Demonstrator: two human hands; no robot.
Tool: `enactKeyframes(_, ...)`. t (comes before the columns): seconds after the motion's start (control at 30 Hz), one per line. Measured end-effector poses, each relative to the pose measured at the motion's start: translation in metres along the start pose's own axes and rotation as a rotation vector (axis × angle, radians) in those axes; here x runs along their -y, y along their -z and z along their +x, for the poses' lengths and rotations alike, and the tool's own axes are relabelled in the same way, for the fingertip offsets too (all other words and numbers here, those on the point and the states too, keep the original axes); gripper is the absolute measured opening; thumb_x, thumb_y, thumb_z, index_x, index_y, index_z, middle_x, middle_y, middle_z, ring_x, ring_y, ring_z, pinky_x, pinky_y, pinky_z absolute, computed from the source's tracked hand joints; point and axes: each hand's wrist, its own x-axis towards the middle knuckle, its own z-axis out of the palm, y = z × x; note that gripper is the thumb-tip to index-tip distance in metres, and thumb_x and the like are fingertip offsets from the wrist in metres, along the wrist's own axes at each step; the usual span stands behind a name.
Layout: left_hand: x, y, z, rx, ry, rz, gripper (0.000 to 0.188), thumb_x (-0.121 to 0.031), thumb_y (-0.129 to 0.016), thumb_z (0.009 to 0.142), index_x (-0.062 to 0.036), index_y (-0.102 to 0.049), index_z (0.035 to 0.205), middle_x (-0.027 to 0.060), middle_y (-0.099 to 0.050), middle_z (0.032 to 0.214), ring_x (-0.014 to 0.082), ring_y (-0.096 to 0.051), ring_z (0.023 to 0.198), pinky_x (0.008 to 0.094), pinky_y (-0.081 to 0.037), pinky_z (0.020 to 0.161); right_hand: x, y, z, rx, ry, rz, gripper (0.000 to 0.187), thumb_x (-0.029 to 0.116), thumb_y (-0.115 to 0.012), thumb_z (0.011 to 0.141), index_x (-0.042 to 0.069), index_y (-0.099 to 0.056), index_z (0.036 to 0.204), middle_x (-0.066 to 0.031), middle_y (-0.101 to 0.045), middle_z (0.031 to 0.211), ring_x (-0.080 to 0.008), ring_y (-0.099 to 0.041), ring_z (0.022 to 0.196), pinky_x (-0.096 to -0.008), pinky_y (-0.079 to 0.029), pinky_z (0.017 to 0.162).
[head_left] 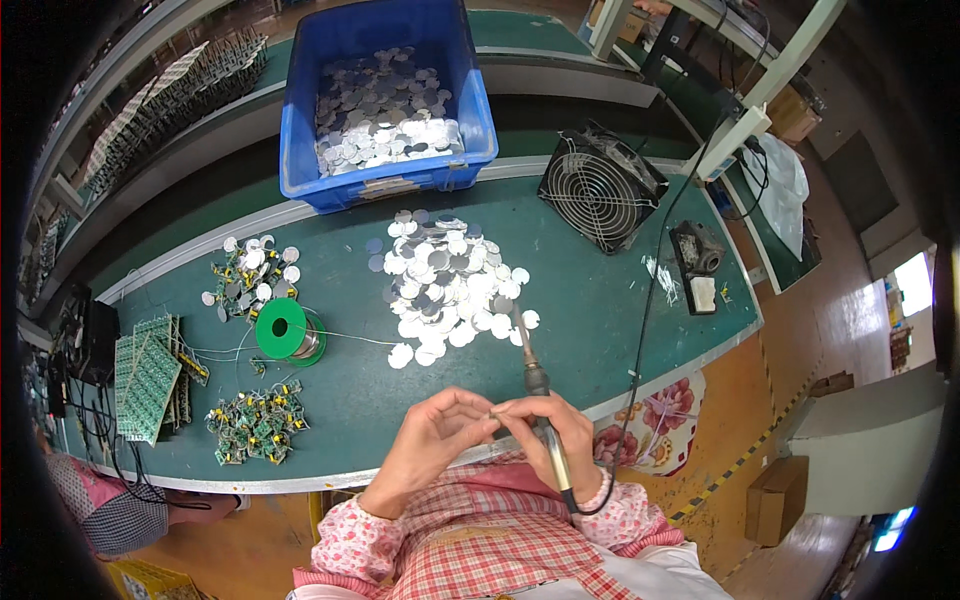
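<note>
My right hand (555, 432) grips a soldering iron (537, 380), its tip pointing away toward the pile of silvery round discs (440, 275) on the green bench. Thumb and fingers of my left hand (437, 438) are pinched together near the bench's front edge. The fingertips of both hands meet around something tiny, too small and covered to name. Left of the disc pile stands a green spool of solder wire (285, 332), a strand running toward the discs. Small circuit boards with yellow parts (256, 422) lie heaped nearer me, and boards mixed with discs (252, 278) lie behind the spool.
A blue bin (388, 190) of discs stands at the back. A black fan (600, 190) with a wire guard sits back right, beside a soldering iron stand (698, 250). The iron's black cord (645, 330) crosses the right side. Green board panels (150, 375) are stacked left.
</note>
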Motion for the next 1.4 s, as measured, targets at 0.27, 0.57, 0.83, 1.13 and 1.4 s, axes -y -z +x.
enactKeyframes(0.27,-0.025,0.012,-0.005,0.094,-0.046,0.886,0.025,-0.010,-0.070,0.082,-0.0047,-0.064,0.106,0.0096,-0.068,0.091,0.0116,-0.065,0.072,0.0283,-0.049,0.062,-0.026,0.006,0.035,0.014,0.042,-0.194,0.023,-0.004,-0.071,0.073,0.005,-0.059,0.090,-0.0098,-0.064,0.079,-0.0242,-0.061,0.066,-0.0330,-0.047,0.057)
enactKeyframes(0.57,-0.002,0.017,0.000,-0.116,-0.120,0.116,0.015,-0.004,-0.063,0.089,0.0009,-0.058,0.102,0.0104,-0.066,0.095,0.0129,-0.064,0.079,0.0232,-0.048,0.069,-0.065,-0.027,0.079,0.015,0.146,-0.370,0.025,0.003,-0.072,0.075,0.007,-0.057,0.095,-0.0103,-0.063,0.080,-0.0291,-0.064,0.071,-0.0359,-0.049,0.060)
enactKeyframes(0.83,0.002,0.025,0.007,-0.186,-0.138,0.113,0.008,-0.006,-0.061,0.090,-0.0008,-0.059,0.096,0.0071,-0.066,0.091,0.0106,-0.062,0.077,0.0223,-0.048,0.067,-0.061,-0.033,0.081,-0.019,0.087,-0.398,0.029,0.006,-0.076,0.075,0.007,-0.057,0.097,-0.0080,-0.064,0.083,-0.0189,-0.059,0.058,-0.0302,-0.047,0.054)
enactKeyframes(1.13,0.026,0.020,0.009,-0.135,-0.305,0.073,0.015,-0.013,-0.062,0.091,-0.0003,-0.060,0.099,0.0008,-0.062,0.084,0.0070,-0.058,0.072,0.0227,-0.048,0.063,-0.060,-0.031,0.066,-0.087,0.038,-0.406,0.035,0.002,-0.075,0.073,0.006,-0.059,0.104,-0.0104,-0.065,0.090,-0.0247,-0.066,0.081,-0.0317,-0.051,0.070)
enactKeyframes(1.4,0.020,0.022,0.010,-0.241,-0.323,0.081,0.011,-0.011,-0.065,0.089,-0.0016,-0.062,0.095,0.0003,-0.063,0.083,0.0049,-0.057,0.071,0.0199,-0.046,0.062,-0.066,-0.037,0.065,-0.046,-0.165,-0.110,0.034,-0.004,-0.073,0.075,0.006,-0.056,0.103,-0.0059,-0.061,0.079,-0.0147,-0.060,0.071,-0.0270,-0.049,0.066)
